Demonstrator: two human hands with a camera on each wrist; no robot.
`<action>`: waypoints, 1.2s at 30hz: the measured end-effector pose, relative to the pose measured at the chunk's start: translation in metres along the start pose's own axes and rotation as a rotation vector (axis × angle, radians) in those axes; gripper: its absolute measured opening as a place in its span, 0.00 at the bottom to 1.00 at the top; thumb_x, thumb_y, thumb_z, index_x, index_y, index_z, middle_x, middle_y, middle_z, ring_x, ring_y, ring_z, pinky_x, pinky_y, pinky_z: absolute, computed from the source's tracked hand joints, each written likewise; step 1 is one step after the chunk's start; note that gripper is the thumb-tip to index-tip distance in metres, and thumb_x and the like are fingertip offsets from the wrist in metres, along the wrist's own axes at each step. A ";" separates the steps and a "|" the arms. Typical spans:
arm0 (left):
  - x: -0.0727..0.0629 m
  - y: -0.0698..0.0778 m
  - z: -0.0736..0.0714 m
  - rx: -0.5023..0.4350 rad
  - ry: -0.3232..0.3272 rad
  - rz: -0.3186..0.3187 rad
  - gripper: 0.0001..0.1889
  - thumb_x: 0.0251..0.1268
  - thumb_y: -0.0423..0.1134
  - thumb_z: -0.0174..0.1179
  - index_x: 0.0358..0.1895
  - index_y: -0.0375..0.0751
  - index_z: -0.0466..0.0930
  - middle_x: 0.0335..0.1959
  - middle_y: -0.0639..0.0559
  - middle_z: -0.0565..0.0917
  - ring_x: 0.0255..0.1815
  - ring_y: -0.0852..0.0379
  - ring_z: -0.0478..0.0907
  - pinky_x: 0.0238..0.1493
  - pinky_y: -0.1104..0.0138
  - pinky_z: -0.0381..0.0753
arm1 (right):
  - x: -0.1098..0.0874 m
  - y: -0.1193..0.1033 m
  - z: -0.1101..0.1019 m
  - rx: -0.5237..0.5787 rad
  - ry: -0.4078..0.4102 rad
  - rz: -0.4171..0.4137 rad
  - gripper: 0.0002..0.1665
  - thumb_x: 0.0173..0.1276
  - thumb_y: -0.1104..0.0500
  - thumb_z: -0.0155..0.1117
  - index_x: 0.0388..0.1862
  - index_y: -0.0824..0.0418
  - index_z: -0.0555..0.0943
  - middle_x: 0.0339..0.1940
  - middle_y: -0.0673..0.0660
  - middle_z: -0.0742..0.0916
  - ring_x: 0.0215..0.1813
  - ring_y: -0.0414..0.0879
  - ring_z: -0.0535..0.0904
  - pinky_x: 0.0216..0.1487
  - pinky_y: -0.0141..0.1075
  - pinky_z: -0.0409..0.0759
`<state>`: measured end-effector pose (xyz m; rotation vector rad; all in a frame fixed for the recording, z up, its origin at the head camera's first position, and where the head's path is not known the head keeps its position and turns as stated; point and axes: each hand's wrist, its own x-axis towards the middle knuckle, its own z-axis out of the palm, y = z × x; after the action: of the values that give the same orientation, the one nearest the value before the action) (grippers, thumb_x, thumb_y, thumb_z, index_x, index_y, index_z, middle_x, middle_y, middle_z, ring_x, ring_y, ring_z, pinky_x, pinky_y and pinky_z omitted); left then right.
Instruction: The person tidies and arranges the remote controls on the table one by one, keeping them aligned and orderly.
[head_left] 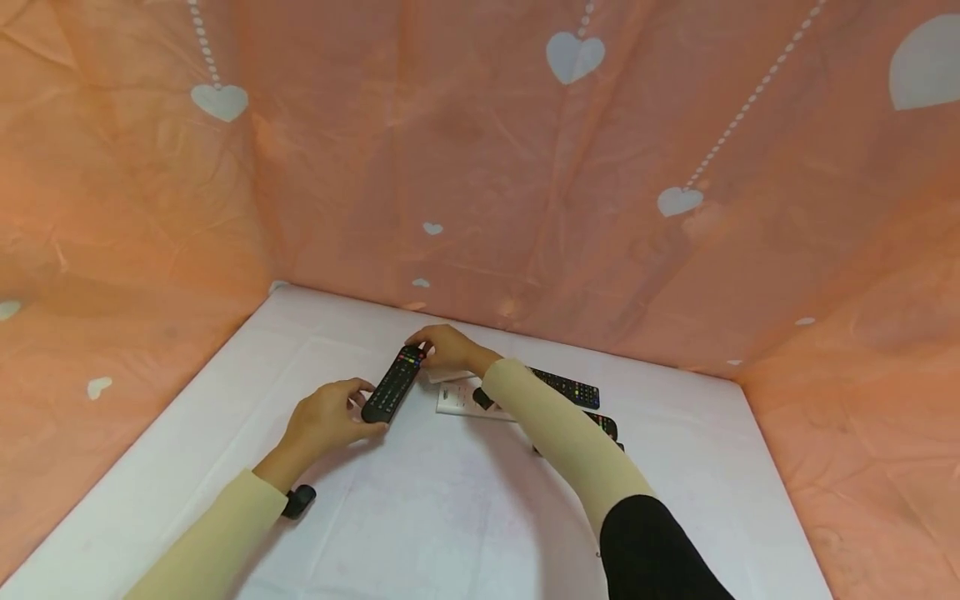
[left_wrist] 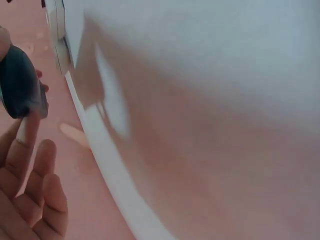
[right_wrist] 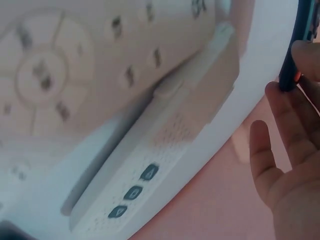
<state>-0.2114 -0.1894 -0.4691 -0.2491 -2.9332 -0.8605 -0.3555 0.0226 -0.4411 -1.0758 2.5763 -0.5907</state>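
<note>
A black remote control (head_left: 393,385) with coloured buttons is held slantwise above the white table, buttons facing up. My left hand (head_left: 326,417) grips its near end between thumb and fingers. At the far end, my right hand (head_left: 450,346) pinches it. In the left wrist view the remote's dark end (left_wrist: 20,82) touches the fingertips, while the other fingers of the left hand (left_wrist: 30,190) are loosely bent. The right wrist view shows only an edge of the remote (right_wrist: 292,60) between thumb and fingers of the right hand (right_wrist: 295,155).
Below the right forearm lies a white remote (head_left: 453,400), with another white remote (right_wrist: 165,145) beside it. More black remotes (head_left: 577,390) lie to the right, partly hidden by the sleeve. An orange curtain with hearts (head_left: 480,167) surrounds the white table (head_left: 420,517).
</note>
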 end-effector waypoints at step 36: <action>-0.043 0.009 0.019 -0.208 -0.124 -0.181 0.35 0.31 0.48 0.80 0.49 0.42 0.78 0.27 0.55 0.80 0.28 0.60 0.73 0.31 0.66 0.70 | -0.009 -0.015 0.034 -0.025 -0.108 -0.021 0.26 0.57 0.69 0.67 0.57 0.60 0.81 0.46 0.56 0.87 0.44 0.41 0.80 0.44 0.24 0.75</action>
<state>-0.1679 -0.1778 -0.4856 -0.0505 -3.0151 -1.2212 -0.3262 0.0109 -0.4623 -1.1132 2.4883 -0.4921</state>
